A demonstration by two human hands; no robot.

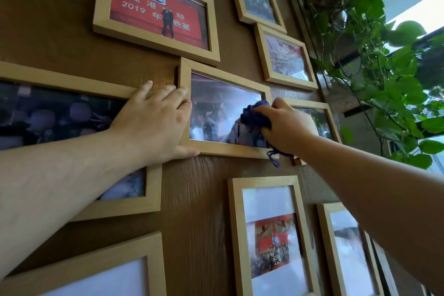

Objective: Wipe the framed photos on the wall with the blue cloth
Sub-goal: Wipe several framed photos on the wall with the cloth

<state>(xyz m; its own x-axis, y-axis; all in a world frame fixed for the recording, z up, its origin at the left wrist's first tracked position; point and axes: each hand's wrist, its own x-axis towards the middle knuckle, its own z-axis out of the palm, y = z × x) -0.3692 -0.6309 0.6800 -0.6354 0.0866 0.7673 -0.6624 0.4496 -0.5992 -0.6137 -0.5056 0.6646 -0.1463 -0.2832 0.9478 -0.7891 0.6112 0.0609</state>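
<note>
Forearms fill the lower view, both reaching up to the wooden wall (206,199). My left hand (153,125) lies flat with its fingers (168,91) spread loosely, holding nothing; the palm bridges the right end of the big dark frame (72,84) and the left rail of the centre frame (225,149), thumb tucked under its lower left corner. My right hand (288,125) is closed around the blue cloth (255,115), bunched into a wad and pressed on the glass at the right side of the centre frame. A loose thread or strand of the cloth hangs below the bottom rail.

Handling notes, as judgement:
- Cloth: soft, light, conforms to the glass. Bunched grip gives pressure but a small contact patch; flattening it would cover more per stroke.
- Centre frame: light wood, probably hung on a single point, so likely to swing or tilt under sideways strokes. It already sits askew. Bracing at the left rail and corner is the right hold.
- Glass: smooth, glare-heavy, probably thin. Moderate pressure only, away from edges.
- Dangling strand could snag a frame corner.

Remaining frames: red banner photo (156,7) above, several smaller ones right and below. Cannot tell which are already wiped. Trailing plant (372,31) hangs well to the right, clear of the work.
</note>
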